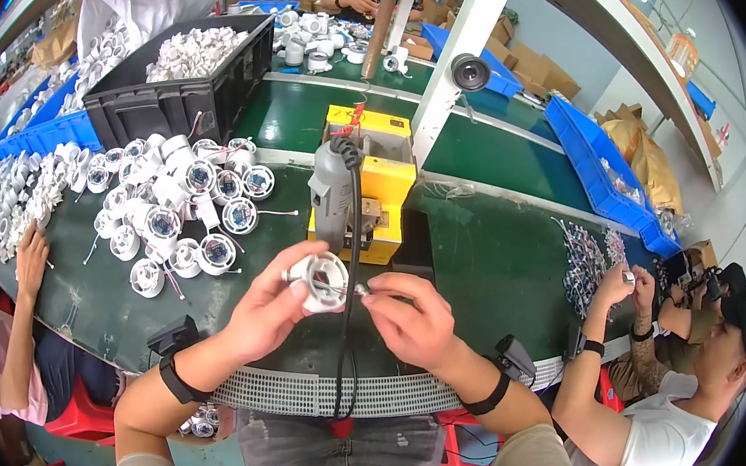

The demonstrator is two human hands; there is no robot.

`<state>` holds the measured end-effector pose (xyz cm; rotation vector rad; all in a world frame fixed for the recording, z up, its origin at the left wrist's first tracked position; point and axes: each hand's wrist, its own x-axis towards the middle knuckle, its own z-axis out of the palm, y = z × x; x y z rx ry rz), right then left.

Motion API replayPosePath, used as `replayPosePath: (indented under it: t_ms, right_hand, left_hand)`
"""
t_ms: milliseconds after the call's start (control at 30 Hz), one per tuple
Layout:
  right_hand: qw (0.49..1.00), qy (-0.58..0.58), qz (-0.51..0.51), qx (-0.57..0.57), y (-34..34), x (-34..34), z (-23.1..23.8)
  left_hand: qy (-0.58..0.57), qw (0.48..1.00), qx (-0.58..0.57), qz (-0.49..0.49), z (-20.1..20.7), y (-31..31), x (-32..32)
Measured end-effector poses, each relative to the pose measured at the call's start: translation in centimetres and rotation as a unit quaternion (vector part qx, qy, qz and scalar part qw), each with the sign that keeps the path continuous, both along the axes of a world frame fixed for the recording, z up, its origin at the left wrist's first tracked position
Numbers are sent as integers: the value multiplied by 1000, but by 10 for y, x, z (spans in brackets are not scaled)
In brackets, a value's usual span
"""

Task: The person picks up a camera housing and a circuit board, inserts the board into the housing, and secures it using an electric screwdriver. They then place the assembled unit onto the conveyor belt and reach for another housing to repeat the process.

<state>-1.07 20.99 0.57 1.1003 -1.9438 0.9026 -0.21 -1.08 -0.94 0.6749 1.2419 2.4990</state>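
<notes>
A round white plastic housing [330, 302], hollow with a dark part and thin wires inside, is held above the bench edge by my left hand [260, 316], its thumb and fingers closed around the rim. My right hand [413, 319] pinches the end of the thin wires [338, 287] at the housing's right side; a small part at its fingertips is too small to tell. A black cable [353, 262] hangs in front of the housing's right edge. Just beyond stand a grey power tool [330, 192] and a yellow metal fixture [391, 191].
White housings with wires [161, 222] are heaped left of the fixture, before a black crate [150, 106] of small white parts. At right, a blue tray [606, 179] and wire bundles [581, 267] lie near a co-worker's hands [625, 285]. Another person's hand [31, 257] reaches in from the left.
</notes>
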Motion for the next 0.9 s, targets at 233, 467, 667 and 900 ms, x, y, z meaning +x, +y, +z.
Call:
replayPosePath:
  t_ms: [233,467,667,900]
  right_hand:
    - [965,-189,135,-123,2,1,2]
    - [792,-493,216,-288,-6,13,1]
    - [866,-434,182,-170,-8,15,6]
    - [908,-370,121,-157,-11,18,7]
  left_hand:
    - [39,998,-22,45,1,3,2]
    - [48,998,-32,36,7,8,3]
    - [6,1000,-10,12,-1,5,-1]
    - [60,995,-78,22,1,9,3]
